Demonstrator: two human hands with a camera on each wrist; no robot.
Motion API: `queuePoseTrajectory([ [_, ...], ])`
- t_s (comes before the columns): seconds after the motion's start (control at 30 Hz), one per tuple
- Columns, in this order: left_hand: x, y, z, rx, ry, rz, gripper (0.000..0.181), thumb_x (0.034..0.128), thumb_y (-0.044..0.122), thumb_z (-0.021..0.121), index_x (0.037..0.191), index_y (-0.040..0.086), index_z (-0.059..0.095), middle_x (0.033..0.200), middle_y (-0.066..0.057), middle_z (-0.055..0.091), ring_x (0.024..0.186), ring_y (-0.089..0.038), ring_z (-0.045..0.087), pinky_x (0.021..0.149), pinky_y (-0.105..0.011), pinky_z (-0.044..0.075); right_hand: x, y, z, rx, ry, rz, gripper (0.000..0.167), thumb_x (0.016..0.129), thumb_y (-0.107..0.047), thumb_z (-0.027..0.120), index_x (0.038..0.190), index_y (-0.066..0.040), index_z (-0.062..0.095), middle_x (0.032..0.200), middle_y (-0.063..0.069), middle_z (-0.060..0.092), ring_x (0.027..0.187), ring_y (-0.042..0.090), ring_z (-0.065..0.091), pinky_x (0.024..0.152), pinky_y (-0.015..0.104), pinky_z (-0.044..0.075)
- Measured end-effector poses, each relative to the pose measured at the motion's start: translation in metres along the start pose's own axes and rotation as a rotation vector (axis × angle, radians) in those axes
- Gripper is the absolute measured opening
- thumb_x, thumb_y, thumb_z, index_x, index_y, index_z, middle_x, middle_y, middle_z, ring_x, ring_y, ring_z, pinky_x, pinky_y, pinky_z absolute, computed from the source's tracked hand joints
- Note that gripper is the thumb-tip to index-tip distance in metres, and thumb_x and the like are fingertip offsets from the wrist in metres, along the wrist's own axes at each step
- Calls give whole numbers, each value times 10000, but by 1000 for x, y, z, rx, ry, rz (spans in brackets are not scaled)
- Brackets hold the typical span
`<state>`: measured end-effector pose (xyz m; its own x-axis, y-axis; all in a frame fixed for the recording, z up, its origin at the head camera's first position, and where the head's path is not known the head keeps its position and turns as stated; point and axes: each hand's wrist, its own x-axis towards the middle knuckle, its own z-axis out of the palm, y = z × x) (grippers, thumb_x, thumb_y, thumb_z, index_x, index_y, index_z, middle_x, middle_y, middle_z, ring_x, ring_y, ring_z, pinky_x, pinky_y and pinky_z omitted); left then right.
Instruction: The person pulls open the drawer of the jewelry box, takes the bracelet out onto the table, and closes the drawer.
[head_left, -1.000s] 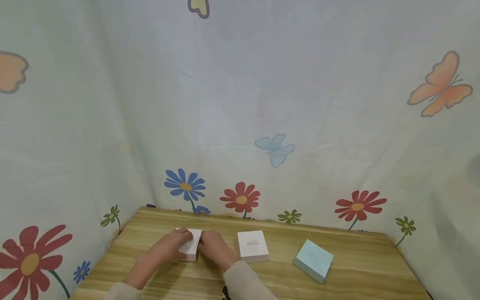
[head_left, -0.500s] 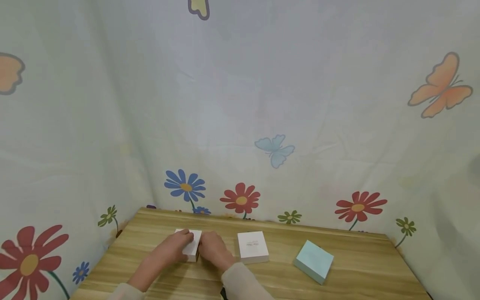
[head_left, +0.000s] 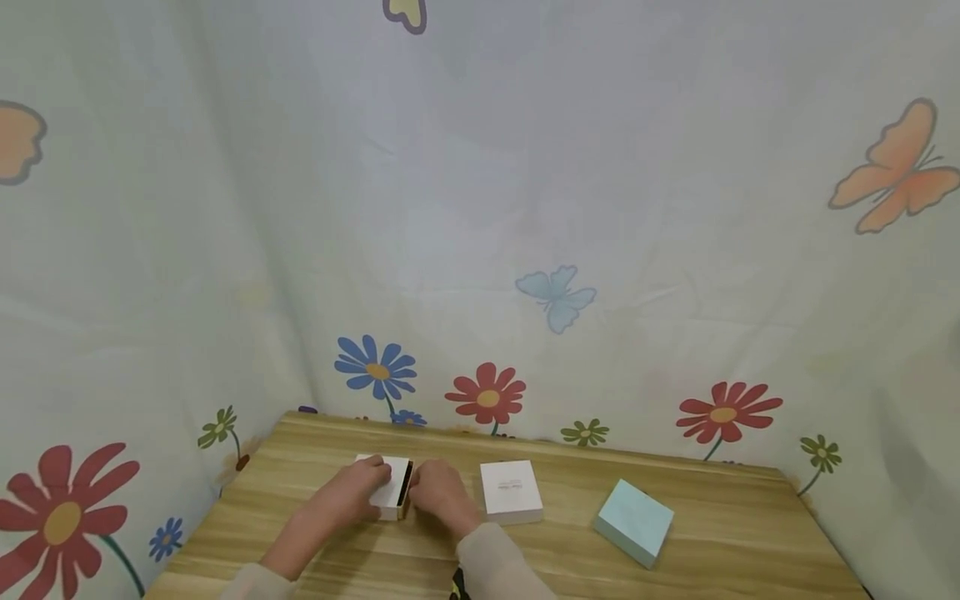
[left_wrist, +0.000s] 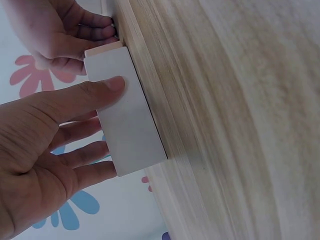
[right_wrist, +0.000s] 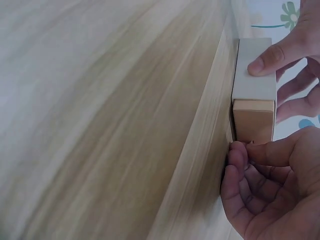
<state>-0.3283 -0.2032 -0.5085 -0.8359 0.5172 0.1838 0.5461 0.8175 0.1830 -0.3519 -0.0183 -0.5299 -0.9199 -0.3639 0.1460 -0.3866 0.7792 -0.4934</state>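
A white drawer box lies on the table's left part. My left hand grips its outer sleeve, thumb on the near side and fingers over the far side. From the sleeve's right end sticks a tan inner drawer, a narrow dark strip of its inside showing in the head view. My right hand pinches the drawer's front between thumb and forefinger; the exact grip point is mostly covered by the fingers.
To the right of my hands lies a second white box with small print on top. A light blue box sits farther right, turned at an angle. The wooden table ends against a flower-printed cloth.
The tan drawer has slid a little to the right out of the white sleeve, with my right hand moving along. My left hand keeps its grip. The head view has shifted slightly.
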Motion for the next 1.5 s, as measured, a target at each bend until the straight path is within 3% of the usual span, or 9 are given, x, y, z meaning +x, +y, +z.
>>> queuePoseTrajectory([
  [0.2,2,3,0,-23,-20,-33,397,618,12,907,923,35,653,954,-68,605,836,-252,620,727,-417,552,-8,6,-4,71,3,54,245,810,-74,701,580,-138,644,506,-95,468,466,92,400,444,233,321],
  [0.53,6,4,5,-24,-23,-61,372,636,11,908,911,43,658,956,-54,608,839,-244,617,741,-414,557,-16,16,-7,139,10,110,373,832,-65,677,510,-178,526,442,-112,376,421,86,351,422,246,279],
  [0.8,10,-2,5,-12,-22,-24,390,611,34,943,895,35,676,931,-57,616,802,-208,602,694,-388,548,-14,26,-7,131,21,146,404,817,-70,675,480,-187,485,422,-120,401,409,83,368,408,233,274],
  [1.1,14,-11,2,-48,-51,-47,486,592,19,943,1023,-31,723,1074,-160,679,963,-323,655,862,-469,559,-17,33,-8,171,70,134,371,790,-29,656,479,-167,508,408,-136,441,405,67,417,413,213,310],
  [1.3,17,-17,2,-51,-47,-69,532,580,15,947,1058,-32,720,1123,-171,679,1009,-336,655,905,-474,547,-18,31,-8,158,89,155,329,754,-30,644,470,-157,534,391,-129,407,399,65,429,422,221,339],
  [1.5,18,-18,2,-69,-50,-81,550,589,0,945,1083,-59,712,1151,-210,669,1043,-382,644,922,-505,534,-21,28,-12,160,116,198,306,755,-13,642,479,-133,590,384,-81,503,358,42,501,436,243,423],
])
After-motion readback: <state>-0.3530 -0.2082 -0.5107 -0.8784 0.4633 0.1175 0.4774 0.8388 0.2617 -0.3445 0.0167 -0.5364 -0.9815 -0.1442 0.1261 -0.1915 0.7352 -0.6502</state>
